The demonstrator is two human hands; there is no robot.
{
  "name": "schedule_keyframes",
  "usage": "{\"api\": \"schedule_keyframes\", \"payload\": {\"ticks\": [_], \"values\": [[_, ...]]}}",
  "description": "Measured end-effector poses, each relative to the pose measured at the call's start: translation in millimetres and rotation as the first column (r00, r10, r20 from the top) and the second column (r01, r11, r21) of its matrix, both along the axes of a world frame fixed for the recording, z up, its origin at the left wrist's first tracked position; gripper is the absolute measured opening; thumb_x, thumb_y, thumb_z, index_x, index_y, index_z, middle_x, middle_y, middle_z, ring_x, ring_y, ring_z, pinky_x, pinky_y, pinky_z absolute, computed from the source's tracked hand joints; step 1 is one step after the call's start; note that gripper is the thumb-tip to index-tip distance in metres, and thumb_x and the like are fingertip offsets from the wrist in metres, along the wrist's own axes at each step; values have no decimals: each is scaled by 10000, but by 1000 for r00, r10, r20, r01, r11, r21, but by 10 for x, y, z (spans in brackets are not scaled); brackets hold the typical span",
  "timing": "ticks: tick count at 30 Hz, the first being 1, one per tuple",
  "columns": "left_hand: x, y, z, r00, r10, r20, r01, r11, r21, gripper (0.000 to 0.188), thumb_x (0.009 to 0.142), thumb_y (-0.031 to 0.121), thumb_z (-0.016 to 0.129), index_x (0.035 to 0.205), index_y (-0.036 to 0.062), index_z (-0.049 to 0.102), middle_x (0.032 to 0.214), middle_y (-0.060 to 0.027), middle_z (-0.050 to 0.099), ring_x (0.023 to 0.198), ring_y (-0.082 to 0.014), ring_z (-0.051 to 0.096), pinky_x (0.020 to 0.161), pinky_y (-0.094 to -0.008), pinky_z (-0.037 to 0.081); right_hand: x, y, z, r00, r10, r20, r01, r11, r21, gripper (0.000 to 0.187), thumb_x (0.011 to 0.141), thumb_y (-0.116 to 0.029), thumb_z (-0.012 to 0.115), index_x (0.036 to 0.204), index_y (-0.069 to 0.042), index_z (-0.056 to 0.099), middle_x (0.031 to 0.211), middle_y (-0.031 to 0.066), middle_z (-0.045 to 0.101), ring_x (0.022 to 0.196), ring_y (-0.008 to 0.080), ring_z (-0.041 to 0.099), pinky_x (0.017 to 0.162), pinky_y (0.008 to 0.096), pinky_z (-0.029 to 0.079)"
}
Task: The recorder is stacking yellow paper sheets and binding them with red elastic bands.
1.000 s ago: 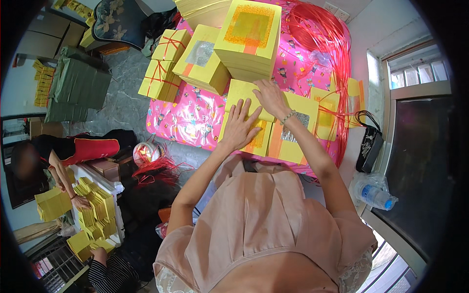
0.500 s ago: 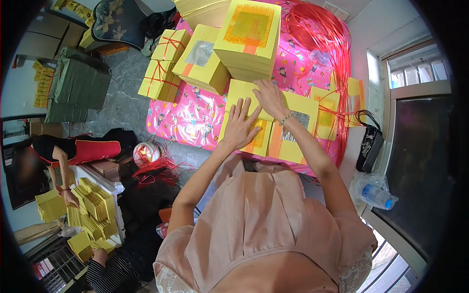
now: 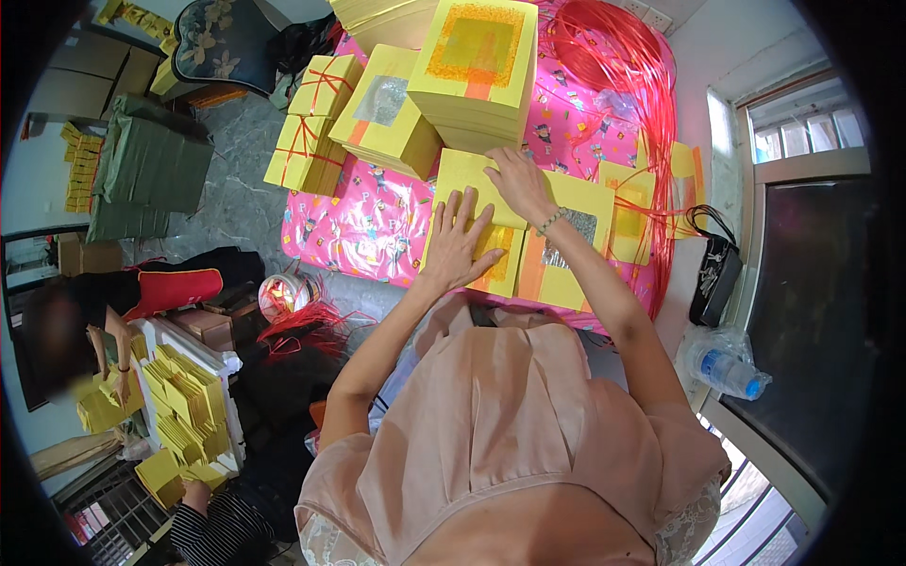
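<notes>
My left hand point(image 3: 457, 247) lies flat with fingers spread on yellow paper point(image 3: 455, 170) that looks folded over, near the front edge of the table. Under its thumb shows a sheet with an orange-yellow printed square point(image 3: 497, 271). Just to the right and farther off, my right hand point(image 3: 521, 187) rests on the far part of the same folded paper, fingers stretched and slightly bent. Neither hand grips anything visible. Beneath my right wrist lies a yellow sheet with a silver patch point(image 3: 564, 283).
Tall yellow paper stacks point(image 3: 472, 118) stand beyond my hands, beside bundles tied with red string point(image 3: 307, 137). Long red strands point(image 3: 661, 123) hang over the pink tablecloth point(image 3: 363, 226). A black bag point(image 3: 714, 283) and bottle point(image 3: 727, 373) sit right. Two co-workers handle yellow paper point(image 3: 184, 396) at lower left.
My hands stay in almost the same place on the folded paper. At the left, the co-worker in black and red leans lower, arms shifted over the yellow paper.
</notes>
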State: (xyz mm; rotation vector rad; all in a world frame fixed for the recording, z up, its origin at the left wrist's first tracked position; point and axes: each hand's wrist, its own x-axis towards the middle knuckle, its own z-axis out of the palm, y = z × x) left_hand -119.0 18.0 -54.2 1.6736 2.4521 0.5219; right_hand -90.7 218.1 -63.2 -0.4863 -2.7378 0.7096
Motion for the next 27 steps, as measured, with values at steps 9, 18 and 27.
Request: {"api": "schedule_keyframes", "payload": {"ticks": [9,18,27], "values": [[-9,-37,-27,999,-21,37,21,1000,-6,756,889,573,534,1489,142,374,1563,-203,251,1431,-456,200,1163,-559,170,108,-94,85,1000,-17,11,18,999,-35,308,899,-196,619,1171,-55,587,1102,143,614,1074,338,579,936,443,447],[-20,-58,-64,999,-19,28,19,1000,-4,779,885,606,534,1503,163,361,1572,-199,235,1440,-454,189,1156,-565,174,1042,-543,71,968,235,82,-245,960,134,562,906,-230,583,1407,-24,431,1448,141,430,1410,317,315,1165,538,195],[-173,-91,-7,990,-116,85,115,993,18,818,851,621,573,1502,172,361,1562,-208,251,1442,-437,205,1158,-539,214,1137,-467,42,923,309,230,-328,943,51,676,948,-387,520,1529,-141,276,1588,141,225,1480,330,164,1174,577,108]]}}
